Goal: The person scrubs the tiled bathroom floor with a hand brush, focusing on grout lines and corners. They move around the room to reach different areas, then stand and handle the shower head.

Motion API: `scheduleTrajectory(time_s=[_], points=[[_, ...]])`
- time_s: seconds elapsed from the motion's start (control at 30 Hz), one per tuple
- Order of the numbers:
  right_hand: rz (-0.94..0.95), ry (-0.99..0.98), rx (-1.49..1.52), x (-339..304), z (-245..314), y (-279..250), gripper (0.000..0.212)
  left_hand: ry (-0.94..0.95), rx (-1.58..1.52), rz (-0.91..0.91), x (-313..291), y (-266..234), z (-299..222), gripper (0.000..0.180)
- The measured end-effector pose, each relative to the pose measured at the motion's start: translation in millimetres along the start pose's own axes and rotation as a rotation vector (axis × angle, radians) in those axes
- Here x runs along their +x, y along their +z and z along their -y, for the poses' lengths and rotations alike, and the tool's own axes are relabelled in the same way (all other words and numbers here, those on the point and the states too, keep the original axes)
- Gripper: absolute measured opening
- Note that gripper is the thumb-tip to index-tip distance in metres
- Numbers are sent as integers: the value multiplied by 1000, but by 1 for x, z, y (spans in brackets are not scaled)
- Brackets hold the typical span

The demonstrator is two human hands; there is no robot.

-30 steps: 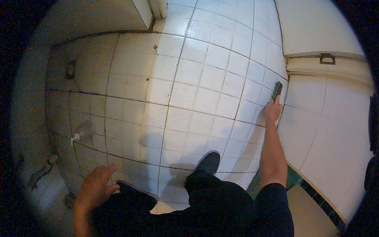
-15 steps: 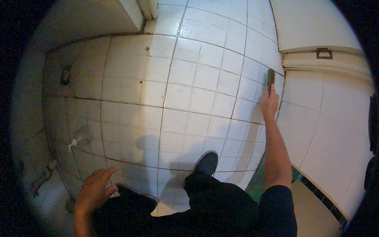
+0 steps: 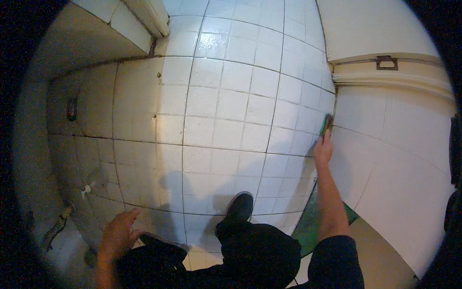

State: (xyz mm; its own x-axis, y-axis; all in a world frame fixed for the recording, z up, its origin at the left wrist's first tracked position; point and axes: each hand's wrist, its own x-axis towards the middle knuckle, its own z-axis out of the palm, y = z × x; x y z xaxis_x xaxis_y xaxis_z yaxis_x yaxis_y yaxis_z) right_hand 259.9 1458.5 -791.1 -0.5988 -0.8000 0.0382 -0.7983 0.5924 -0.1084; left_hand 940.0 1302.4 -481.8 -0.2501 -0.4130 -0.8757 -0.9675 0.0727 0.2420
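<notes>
Right hand [image 3: 323, 151]: wrapped round the near end of a narrow brush with brown back and green bristles [image 3: 327, 125]; fingers pressed in on it, pinching firmly by the look
Brush location: right edge of the floor, just beside the foot of a smooth white wall [image 3: 368, 125]; bristle contact hard to tell
Left hand [image 3: 118, 233]: bare, nothing held; thumb spread from fingers; near a dark shoe at lower left [image 3: 163, 245]
White square-tiled floor [image 3: 226, 103]: bright in middle and right; wet-looking gleam toward the top
Done: some wetting, judging by gleam; no telling which tiles already brushed
Left over: dark grout lines [image 3: 183, 164] across most of it; small dark speck [image 3: 159, 75] toward upper left; left side dull, shade or dirt unclear; grimy dark seam [image 3: 103, 62] along the upper-left ledge
Stage: probably partway, edge work in hand
Around: white-topped translucent object [image 3: 86, 189] at far left, kind unclear; flat green strip [image 3: 310, 224] by the right forearm
</notes>
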Motion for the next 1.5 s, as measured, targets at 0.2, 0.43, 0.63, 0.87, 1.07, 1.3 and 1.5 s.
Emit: scheduleTrajectory(time_s=[0.2, 0.43, 0.63, 0.87, 1.07, 1.3, 1.5], points=[[82, 66, 27, 87, 1, -20, 55, 78, -31, -20, 11, 8, -1, 64], [67, 100, -50, 70, 10, -25, 53, 32, -136, -25, 17, -5, 18, 63], [121, -28, -105, 126, 60, -32, 52, 34, -120, -24, 23, 10, 32, 62], [193, 187, -171, 156, 46, -30, 54, 66, -62, -113, 14, 0, 29, 60], [206, 124, -117, 196, 47, -29, 56, 85, -162, -90, 18, 4, 17, 62], [290, 200, -88, 85, 50, -25, 56, 23, -116, -99, -16, -8, 13, 64], [118, 122, 4, -93, -22, -26, 54, 121, -8, -47, -25, 31, -6, 65]])
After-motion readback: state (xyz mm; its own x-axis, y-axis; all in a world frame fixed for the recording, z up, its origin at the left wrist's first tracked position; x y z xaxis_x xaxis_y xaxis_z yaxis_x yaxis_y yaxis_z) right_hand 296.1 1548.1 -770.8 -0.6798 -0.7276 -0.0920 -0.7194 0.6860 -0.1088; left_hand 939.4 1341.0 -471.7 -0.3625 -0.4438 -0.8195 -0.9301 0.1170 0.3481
